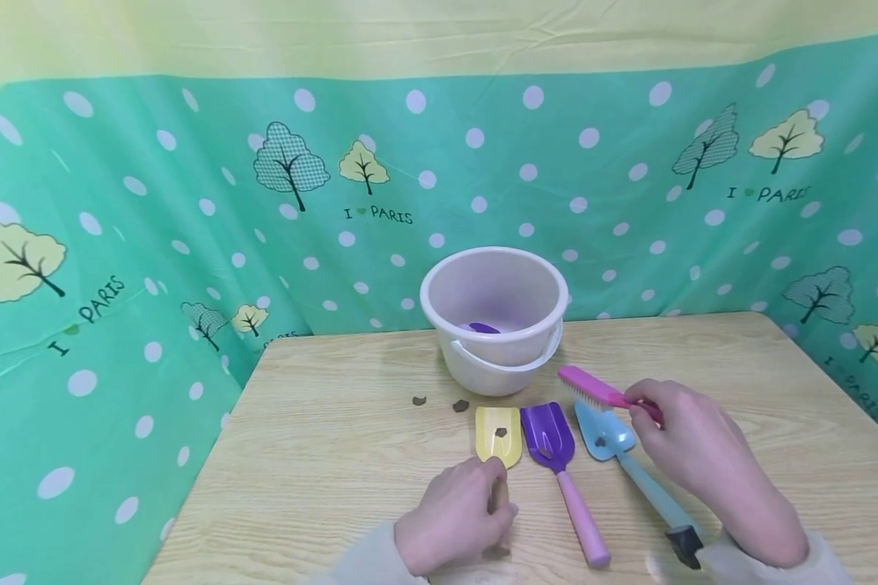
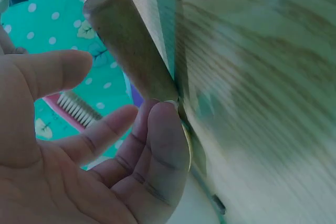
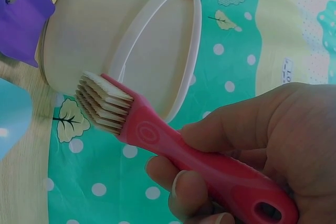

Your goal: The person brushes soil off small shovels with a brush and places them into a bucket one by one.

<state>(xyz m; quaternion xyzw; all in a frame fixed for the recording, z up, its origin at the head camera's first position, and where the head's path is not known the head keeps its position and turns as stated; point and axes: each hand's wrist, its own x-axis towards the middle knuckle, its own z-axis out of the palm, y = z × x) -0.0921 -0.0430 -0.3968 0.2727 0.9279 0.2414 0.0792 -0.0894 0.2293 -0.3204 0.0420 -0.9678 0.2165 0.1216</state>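
My right hand (image 1: 691, 439) grips a pink brush (image 3: 178, 150) by its handle, thumb on one side and fingers curled round the other. In the head view its bristles hang just above the blue shovel (image 1: 604, 431), beside the bucket. My left hand (image 1: 459, 513) is at the yellow shovel (image 1: 487, 443), which lies on the table. The left wrist view shows fingertips touching the lower end of its wooden handle (image 2: 134, 45), with the thumb apart from it. Between the hands lies a purple shovel (image 1: 547, 431) with a pink handle. Small brown bits (image 1: 501, 433) rest on the shovel blades.
A white bucket (image 1: 493, 357) with its handle down stands behind the shovels, something purple inside. Two more brown bits (image 1: 460, 405) lie on the wooden table (image 1: 322, 455) left of it. A green dotted cloth (image 1: 380, 268) hangs behind and at the sides.
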